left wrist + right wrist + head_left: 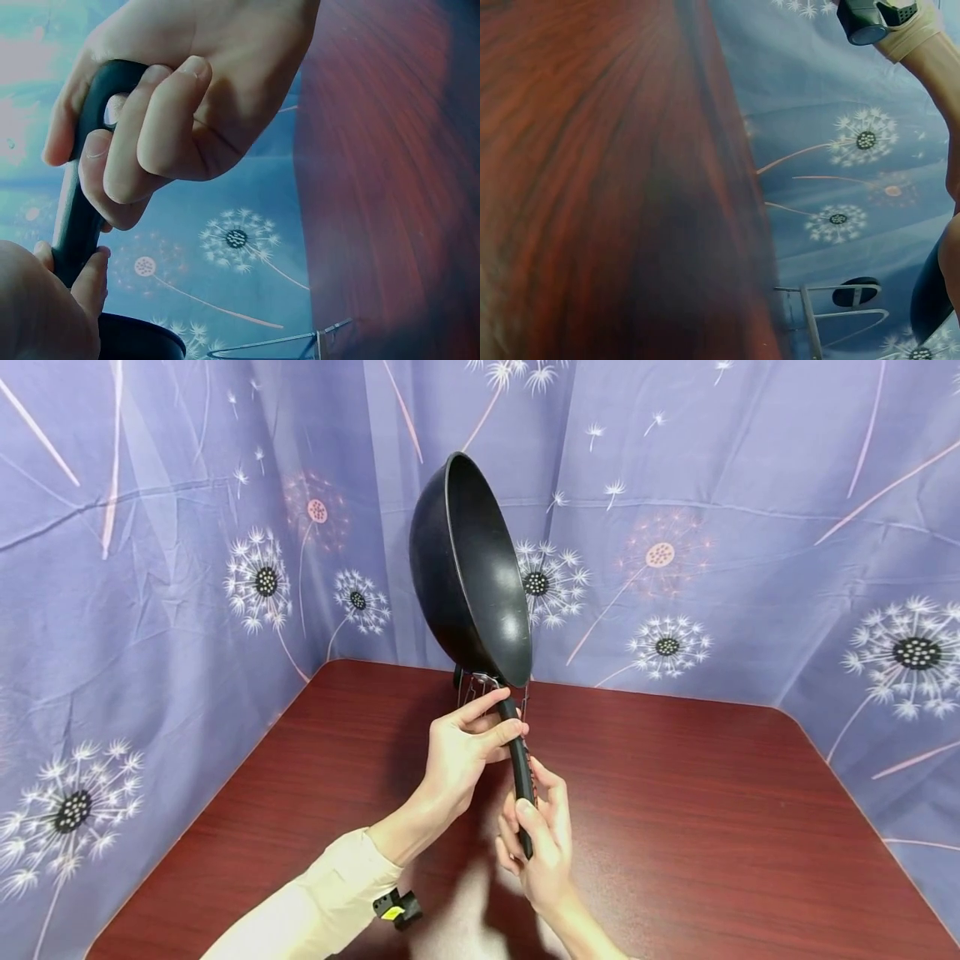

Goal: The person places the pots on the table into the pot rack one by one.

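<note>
A black wok [491,585] is held up above the table, its bowl at the top and its opening turned toward the right. My left hand [459,753] pinches its black handle [522,770] close to the bowl, fingers behind and thumb across the front. Lower down, my right hand [546,852] grips the handle's end, thumb on the near side. In the left wrist view, the right hand's fingers [127,161] curl beside the handle's end loop, and part of the bowl [142,337] shows at the bottom.
Behind the wok stands a thin metal wire rack [810,322], mostly hidden in the head view; a dark oval piece [856,292] shows at it. The reddish-brown table [712,827] is bordered by blue curtains [750,568] with dandelion prints.
</note>
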`<control>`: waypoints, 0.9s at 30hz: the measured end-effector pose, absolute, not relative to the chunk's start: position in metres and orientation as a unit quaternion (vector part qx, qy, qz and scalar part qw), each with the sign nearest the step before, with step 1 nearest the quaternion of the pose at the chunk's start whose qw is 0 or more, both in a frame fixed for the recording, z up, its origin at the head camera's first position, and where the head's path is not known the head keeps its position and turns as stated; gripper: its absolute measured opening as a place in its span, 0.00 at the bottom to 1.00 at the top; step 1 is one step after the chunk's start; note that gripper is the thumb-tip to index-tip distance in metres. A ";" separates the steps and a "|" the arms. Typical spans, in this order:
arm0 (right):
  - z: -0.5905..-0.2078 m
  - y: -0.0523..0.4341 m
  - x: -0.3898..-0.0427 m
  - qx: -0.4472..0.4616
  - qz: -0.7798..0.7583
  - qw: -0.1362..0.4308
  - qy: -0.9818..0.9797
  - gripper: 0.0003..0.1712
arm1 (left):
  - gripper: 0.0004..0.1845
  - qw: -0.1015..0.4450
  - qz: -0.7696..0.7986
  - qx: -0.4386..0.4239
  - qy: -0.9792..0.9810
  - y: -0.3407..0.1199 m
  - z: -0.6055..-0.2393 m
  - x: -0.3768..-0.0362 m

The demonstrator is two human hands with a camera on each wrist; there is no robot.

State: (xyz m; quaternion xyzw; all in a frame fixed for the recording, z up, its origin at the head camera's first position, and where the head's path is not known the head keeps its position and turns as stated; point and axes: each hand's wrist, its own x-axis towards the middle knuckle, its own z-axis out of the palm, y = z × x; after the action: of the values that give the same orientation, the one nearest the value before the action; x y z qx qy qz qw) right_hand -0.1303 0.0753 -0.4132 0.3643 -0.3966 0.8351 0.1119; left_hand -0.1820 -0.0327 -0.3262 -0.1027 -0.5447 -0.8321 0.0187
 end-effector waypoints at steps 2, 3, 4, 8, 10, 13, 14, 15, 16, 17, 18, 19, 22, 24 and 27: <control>-0.414 0.073 -0.130 0.345 0.842 0.107 -0.401 0.29 | 0.25 0.018 -0.830 -0.099 -0.549 -0.033 -0.327 -0.184; -0.414 0.072 -0.129 0.334 0.846 0.105 -0.403 0.28 | 0.26 0.018 -0.829 -0.097 -0.551 -0.034 -0.327 -0.185; -0.415 0.072 -0.129 0.323 0.849 0.102 -0.405 0.28 | 0.26 0.017 -0.828 -0.095 -0.553 -0.034 -0.328 -0.186; -0.415 0.069 -0.127 0.295 0.865 0.081 -0.397 0.27 | 0.26 0.016 -0.824 -0.090 -0.559 -0.035 -0.330 -0.189; -0.416 0.068 -0.127 0.293 0.874 0.071 -0.382 0.26 | 0.26 0.015 -0.822 -0.089 -0.563 -0.036 -0.331 -0.190; -0.417 0.067 -0.126 0.295 0.883 0.060 -0.361 0.26 | 0.26 0.011 -0.819 -0.089 -0.566 -0.036 -0.332 -0.191; -0.417 0.066 -0.125 0.295 0.885 0.059 -0.356 0.26 | 0.25 0.009 -0.819 -0.088 -0.567 -0.036 -0.332 -0.191; -0.417 0.065 -0.125 0.294 0.887 0.058 -0.351 0.26 | 0.25 0.008 -0.818 -0.089 -0.569 -0.036 -0.332 -0.191; -0.418 0.064 -0.124 0.294 0.888 0.059 -0.348 0.26 | 0.25 0.007 -0.816 -0.091 -0.571 -0.036 -0.332 -0.191; -0.418 0.064 -0.123 0.293 0.890 0.060 -0.346 0.26 | 0.25 0.005 -0.814 -0.094 -0.573 -0.036 -0.333 -0.191; -0.418 0.063 -0.122 0.289 0.891 0.060 -0.344 0.26 | 0.25 0.003 -0.813 -0.096 -0.575 -0.036 -0.333 -0.191; -0.418 0.063 -0.122 0.289 0.892 0.062 -0.342 0.25 | 0.24 0.002 -0.811 -0.098 -0.577 -0.036 -0.333 -0.191; -0.419 0.064 -0.121 0.292 0.894 0.064 -0.333 0.26 | 0.25 -0.001 -0.807 -0.109 -0.580 -0.036 -0.335 -0.190; -0.418 0.064 -0.121 0.293 0.895 0.064 -0.329 0.25 | 0.24 -0.005 -0.810 -0.111 -0.576 -0.036 -0.336 -0.190; -0.417 0.065 -0.121 0.289 0.898 0.062 -0.326 0.25 | 0.25 -0.011 -0.818 -0.115 -0.564 -0.035 -0.338 -0.189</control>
State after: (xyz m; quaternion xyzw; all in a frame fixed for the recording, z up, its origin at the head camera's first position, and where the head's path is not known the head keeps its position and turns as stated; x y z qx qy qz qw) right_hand -0.1208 0.0652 -0.4174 0.2887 -0.3258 0.8982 0.0616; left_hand -0.1891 -0.0350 -0.3378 -0.1150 -0.5641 -0.8176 -0.0108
